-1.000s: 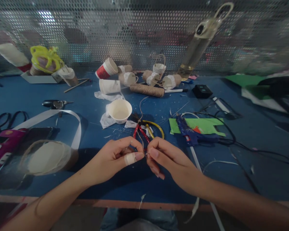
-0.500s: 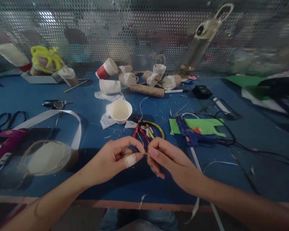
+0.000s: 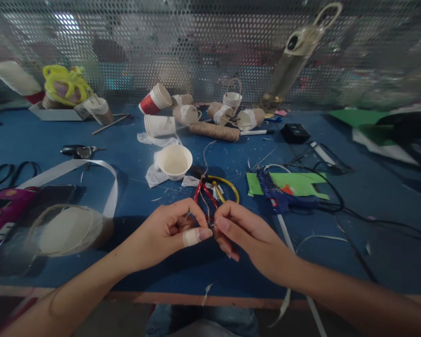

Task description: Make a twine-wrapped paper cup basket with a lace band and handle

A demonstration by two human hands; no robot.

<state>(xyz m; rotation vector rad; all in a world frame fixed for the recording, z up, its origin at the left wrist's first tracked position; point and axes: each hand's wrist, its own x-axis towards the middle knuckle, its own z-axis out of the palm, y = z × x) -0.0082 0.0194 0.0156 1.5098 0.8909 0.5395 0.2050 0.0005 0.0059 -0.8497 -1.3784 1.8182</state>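
A thin length of twine [image 3: 206, 159] runs from the middle of the blue table down to my fingertips. My left hand [image 3: 178, 224], with a bandage round its thumb, has thumb and index finger closed on the twine's lower end. Right beside it my right hand [image 3: 245, 229] pinches the same end between thumb and index finger; the tiny part between the fingertips is too small to make out. Just beyond my hands lie red-handled pliers [image 3: 205, 192] and a tool with yellow handles [image 3: 228, 183]. A white paper bowl [image 3: 175, 161] stands behind them to the left.
A blue glue gun [image 3: 277, 196] lies on green paper at right; a magenta glue gun [image 3: 12, 206] and a white ribbon [image 3: 110, 187] are at left. Along the back are a twine roll [image 3: 214, 131], several wrapped cups, paper cups [image 3: 156, 99] and a tall bottle [image 3: 284, 65].
My left thumb has shifted slightly down and right, and the fingertips are a little less tightly together. The twine's lower part hangs a bit differently. My right hand barely moves.
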